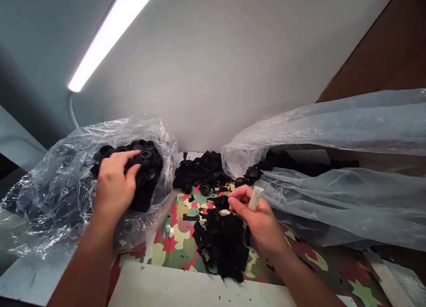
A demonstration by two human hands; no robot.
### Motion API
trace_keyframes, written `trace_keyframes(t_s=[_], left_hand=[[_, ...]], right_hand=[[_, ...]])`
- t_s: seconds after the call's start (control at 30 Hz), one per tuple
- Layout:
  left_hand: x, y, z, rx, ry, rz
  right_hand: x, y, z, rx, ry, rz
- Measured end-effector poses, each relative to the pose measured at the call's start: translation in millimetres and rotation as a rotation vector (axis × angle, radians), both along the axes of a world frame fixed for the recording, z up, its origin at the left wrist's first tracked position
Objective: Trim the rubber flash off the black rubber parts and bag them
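Note:
My left hand [116, 183] reaches into the mouth of a clear plastic bag [60, 165] on the left. Its thumb and index finger are apart, over ribbed black rubber boots [145, 154] piled inside; no boot is lifted. Over the middle of the table, my right hand [254, 214] is closed, thumb and index finger together. A pale flat strip [256, 198] sticks up from among its fingers; its lower end is hidden. Just beyond those fingertips is a small black rubber piece [222, 202]; whether they pinch it I cannot tell. Below lies a heap of black rubber scraps [222, 245].
More black scraps [199, 167] lie by the wall, with a round rubber boot [204, 189] at their edge. Another clear bag [333, 191] opens from the right, black parts at its mouth. A patterned sheet [169, 245] covers the table behind a white board [186, 287]. A lamp [113, 36] hangs above.

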State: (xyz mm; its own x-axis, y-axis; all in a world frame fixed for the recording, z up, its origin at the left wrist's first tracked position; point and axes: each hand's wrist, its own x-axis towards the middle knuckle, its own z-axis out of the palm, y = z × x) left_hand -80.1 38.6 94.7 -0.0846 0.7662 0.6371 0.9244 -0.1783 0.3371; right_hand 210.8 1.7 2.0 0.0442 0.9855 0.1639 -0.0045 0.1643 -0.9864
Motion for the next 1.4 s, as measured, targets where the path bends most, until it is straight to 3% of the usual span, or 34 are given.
trace_keyframes(t_s=[0.13,0.27,0.4,0.47,0.53,0.6,0.7,0.77,0.83,0.9,1.03,1.1,1.17,1.27,1.4], left_hand=[[-34.2,16.7,17.0,-0.183,0.197,0.27],[-33.7,30.0,24.2,-0.357,0.283,0.301],[-19.7,30.8,33.9,-0.306,0.344,0.305],[-9.3,29.1,32.2,-0.263,0.347,0.241],[5.0,26.0,21.5,-0.224,0.322,0.085],[23.4,19.3,2.4,-0.206,0.276,-0.152],[53.3,2.6,-32.1,-0.194,0.175,-0.398],[67.9,-7.9,-49.7,-0.216,0.172,-0.512],[72.0,-13.6,-56.5,-0.213,0.201,-0.559],[62.4,-13.9,-50.8,-0.142,0.215,-0.469],[10.9,-8.3,-23.0,0.002,0.213,-0.012],[-17.9,-8.5,-15.1,-0.01,0.214,0.221],[-39.2,-12.4,-15.0,-0.097,0.207,0.352],[-51.7,-22.0,-22.7,-0.223,0.188,0.289],[-46.0,-32.8,-28.8,-0.18,0.107,0.126]], right_hand=[[16.6,5.6,7.2,0.042,-0.057,-0.029],[37.2,10.8,13.2,0.038,-0.333,0.097],[48.0,12.4,11.1,-0.01,-0.628,0.215],[48.7,12.2,8.3,-0.023,-0.774,0.27],[47.8,11.7,5.4,-0.011,-0.885,0.315],[46.5,11.1,2.3,0.012,-0.943,0.335],[44.6,10.5,-4.9,0.041,-0.937,0.342],[42.9,10.7,-11.4,0.076,-0.896,0.384],[40.4,11.0,-17.3,0.119,-0.846,0.439],[37.3,10.6,-20.8,0.121,-0.823,0.48],[31.7,8.1,-21.4,0.077,-0.816,0.472],[30.3,7.5,-21.2,0.032,-0.832,0.473],[29.9,7.6,-21.6,-0.001,-0.847,0.479],[30.4,8.3,-23.1,-0.01,-0.847,0.488],[31.6,9.2,-24.9,-0.002,-0.828,0.488]])
